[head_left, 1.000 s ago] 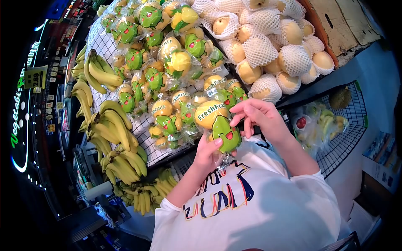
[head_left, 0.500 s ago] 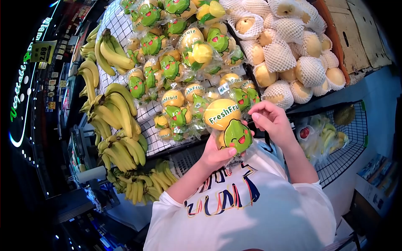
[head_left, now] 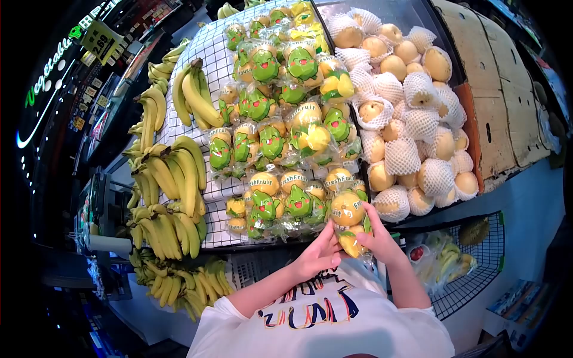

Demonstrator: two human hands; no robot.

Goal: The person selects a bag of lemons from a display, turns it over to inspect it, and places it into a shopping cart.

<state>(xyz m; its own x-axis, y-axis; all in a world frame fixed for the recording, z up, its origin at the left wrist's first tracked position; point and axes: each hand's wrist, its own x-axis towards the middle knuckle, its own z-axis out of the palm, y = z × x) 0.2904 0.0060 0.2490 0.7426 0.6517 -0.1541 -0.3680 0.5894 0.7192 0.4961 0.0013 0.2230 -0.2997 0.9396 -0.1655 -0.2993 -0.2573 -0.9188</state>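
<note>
A clear plastic fruit bag (head_left: 347, 210), printed with FreshFruit lettering and yellow fruit, is upright between my hands in front of my shirt. Round yellow fruit shows through it. My right hand (head_left: 382, 238) grips its right side, thumb across the front. Along its lower left side rests my left hand (head_left: 316, 253), fingers against the plastic and partly hidden behind it. Just beyond, similar bags (head_left: 271, 140) with green cartoon faces lie in rows on the white grid-patterned display (head_left: 221, 194).
Banana bunches (head_left: 179, 170) line the display's left side. Pears in white foam nets (head_left: 418, 122) fill the right section, beside a cardboard box (head_left: 492, 89). A wire basket (head_left: 486, 250) holding bagged fruit is at my lower right. A 2.69 price sign (head_left: 102, 43) hangs upper left.
The bag has been turned, so its green cartoon face gives way to yellow fruit pictures. My right hand has closed on its right side. The view has shifted, showing more of the display.
</note>
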